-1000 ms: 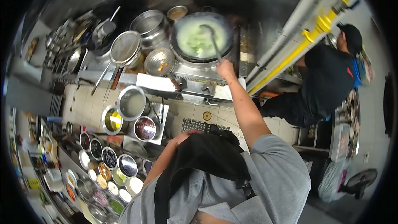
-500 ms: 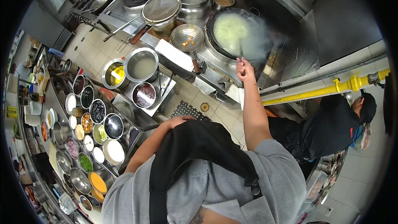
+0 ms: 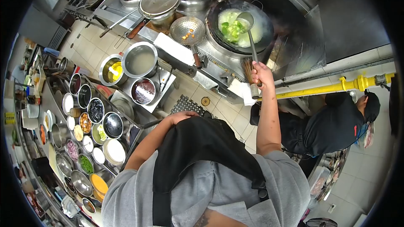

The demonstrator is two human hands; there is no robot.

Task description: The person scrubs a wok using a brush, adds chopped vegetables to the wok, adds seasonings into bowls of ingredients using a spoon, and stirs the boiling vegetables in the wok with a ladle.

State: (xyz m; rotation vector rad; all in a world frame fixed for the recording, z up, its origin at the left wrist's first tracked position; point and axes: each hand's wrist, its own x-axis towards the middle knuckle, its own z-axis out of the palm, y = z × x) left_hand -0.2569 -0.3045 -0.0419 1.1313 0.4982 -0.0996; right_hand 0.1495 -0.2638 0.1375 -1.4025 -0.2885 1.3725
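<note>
My right hand (image 3: pixel 262 75) is closed round the handle of a long ladle (image 3: pixel 252 42). The ladle's bowl is in the wok (image 3: pixel 266 27), over bright green vegetable pieces (image 3: pixel 231 31) in pale, bubbling liquid. Beside that hand, at the stove's front edge, is a bristle wok brush (image 3: pixel 247 68), with a white cloth (image 3: pixel 244 90) below it. My left hand (image 3: pixel 184 117) lies on the black apron at my waist, fingers stretched out and partly hidden, holding nothing visible.
A perforated strainer (image 3: pixel 179 27) with small brown pieces sits left of the wok. Pots (image 3: pixel 141 59) stand on a side stand. At the left, a counter carries several ingredient containers (image 3: pixel 97 110). A yellow pipe (image 3: pixel 328 86) runs at the right, near a bent-over person (image 3: pixel 330 130).
The steam over the wok has thinned, and green pieces now show beneath the ladle's bowl. My right hand has moved slightly right and down, uncovering the brush. My left hand stays at my waist.
</note>
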